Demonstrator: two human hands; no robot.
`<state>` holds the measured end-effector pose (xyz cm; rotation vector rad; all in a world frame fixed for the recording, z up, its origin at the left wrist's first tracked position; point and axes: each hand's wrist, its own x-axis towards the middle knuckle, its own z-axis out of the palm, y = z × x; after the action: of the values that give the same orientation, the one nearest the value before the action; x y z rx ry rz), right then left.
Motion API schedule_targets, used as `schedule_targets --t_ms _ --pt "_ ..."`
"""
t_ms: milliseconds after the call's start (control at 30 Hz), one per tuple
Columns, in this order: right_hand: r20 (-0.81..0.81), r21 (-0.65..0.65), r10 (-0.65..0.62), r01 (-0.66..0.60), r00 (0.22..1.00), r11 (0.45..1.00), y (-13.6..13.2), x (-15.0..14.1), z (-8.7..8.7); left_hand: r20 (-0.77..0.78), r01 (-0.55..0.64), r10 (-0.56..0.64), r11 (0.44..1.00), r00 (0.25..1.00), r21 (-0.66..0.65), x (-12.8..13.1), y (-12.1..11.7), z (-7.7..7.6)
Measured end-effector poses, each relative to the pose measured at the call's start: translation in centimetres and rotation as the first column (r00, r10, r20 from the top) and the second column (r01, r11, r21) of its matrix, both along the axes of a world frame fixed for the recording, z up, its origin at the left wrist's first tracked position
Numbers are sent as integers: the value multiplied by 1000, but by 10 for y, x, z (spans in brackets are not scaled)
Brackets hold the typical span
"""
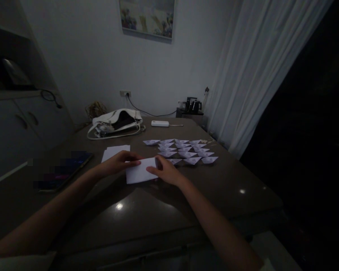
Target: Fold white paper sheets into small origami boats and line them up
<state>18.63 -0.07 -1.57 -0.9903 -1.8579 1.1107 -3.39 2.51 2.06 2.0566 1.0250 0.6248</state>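
Observation:
A white sheet of paper [141, 173], perhaps folded, is held between my two hands just above the dark table. My left hand [120, 162] grips its upper left part, thumb and fingers closed on the edge. On the right side, my right hand [166, 171] pinches it, with the thumb on the near face and the fingers behind. Beyond my left hand lies a stack of white paper [115, 148], partly covered by that hand. Several folded paper boats [187, 154] stand in rows past my right hand; some are partly hidden behind it.
The glossy table [164, 210] has a phone [70, 169] at the left. A white handbag [117, 122] and a white power bank [160, 123] with a short cable lie at the back. A black kettle [196, 106] stands beyond the far right corner. A curtain [234, 67] hangs at the right.

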Motion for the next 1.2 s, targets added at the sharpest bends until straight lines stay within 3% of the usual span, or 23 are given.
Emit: schedule_targets --t_ms 100,167,233,367,567,633,767,1000,1200 --pt "-215 -322 88 -156 973 934 0 -3 0 29 11 -11 1000 1000 10 0 0 1" --pt "-308 -411 74 -203 948 889 0 -4 2 12 36 -37 999 999 14 -1 0 1" --pt "-346 -442 27 -188 938 877 0 -5 4 -10 65 -65 998 998 12 -1 0 1" --pt "-339 -454 -5 -159 941 877 1 -5 3 -78 51 -54 998 995 -43 2 -6 2" --pt "-364 -440 42 -211 930 873 6 -7 -5 -151 -193 180 978 972 -78 13 -17 1" --pt "-370 -430 53 -222 927 875 7 -7 -7 -142 -225 210 969 967 -99 15 -18 0" --pt "-387 -413 19 -192 922 890 8 -7 -7 -118 -163 146 975 982 -151 16 -17 -2" --pt "-491 -375 -47 -162 870 913 8 -4 -1 -31 -78 75 992 997 -100 12 -12 0" --pt "-501 -323 -80 -100 862 941 14 -4 -5 -9 -43 42 997 999 -61 9 -7 -2"
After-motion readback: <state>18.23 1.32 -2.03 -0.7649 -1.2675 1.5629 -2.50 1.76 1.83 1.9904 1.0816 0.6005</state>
